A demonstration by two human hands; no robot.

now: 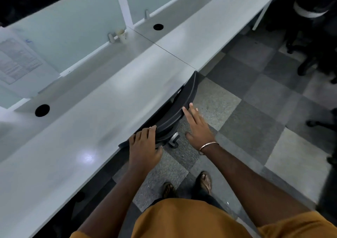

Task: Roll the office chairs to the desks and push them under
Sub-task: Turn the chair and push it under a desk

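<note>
Pressing chair [184, 99] back against table [109, 99] edge: your left hand [145, 144] curls over its rim, right hand [197, 126] flat, fingers straight; floor [255, 110] behind open.

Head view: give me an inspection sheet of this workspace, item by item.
Surface: long white desk, bare in front of the person.
Job's things: black office chair, backrest against the desk edge, seat hidden under it.
Clutter: small pale items by the partition; paper sheet on the partition.
Grips: left hand curled on the backrest top; right hand, fingers straight, touching the backrest.
Cables: nothing seen; two grommet holes.
Surroundings: checkered floor; more dark chairs at right.
</note>
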